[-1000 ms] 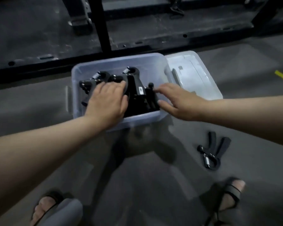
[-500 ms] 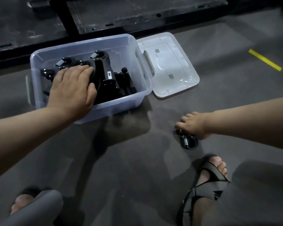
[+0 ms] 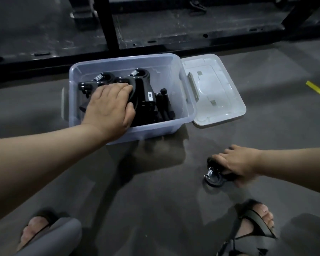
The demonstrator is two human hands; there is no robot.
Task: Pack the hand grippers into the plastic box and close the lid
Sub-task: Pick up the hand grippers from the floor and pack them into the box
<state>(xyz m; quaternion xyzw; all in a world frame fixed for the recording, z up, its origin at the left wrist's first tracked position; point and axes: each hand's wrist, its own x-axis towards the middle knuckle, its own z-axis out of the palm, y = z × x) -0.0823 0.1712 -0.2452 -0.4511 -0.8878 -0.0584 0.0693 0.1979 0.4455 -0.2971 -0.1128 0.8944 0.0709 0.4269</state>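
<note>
The plastic box (image 3: 181, 100) under the left hand (image 3: 110, 108) is seen as translucent and faintly blue-grey, and the hand grippers (image 3: 146, 97) packed beside that hand are black with silver coil springs. The lid (image 3: 220, 93), beyond the right hand (image 3: 238, 163), is whitish and translucent with grey latches. The loose hand gripper (image 3: 213, 177) under the right hand is black with a silver spring, on a dark grey floor (image 3: 155, 200) marked by a yellow stripe (image 3: 319, 89).

Industrial or workshop-type space, dimly lit. Bare grey concrete floor (image 3: 155, 200) with a painted yellow line (image 3: 319, 90) at the right edge. Heavy black steel frame (image 3: 109, 24) with bolt holes along the far side.
</note>
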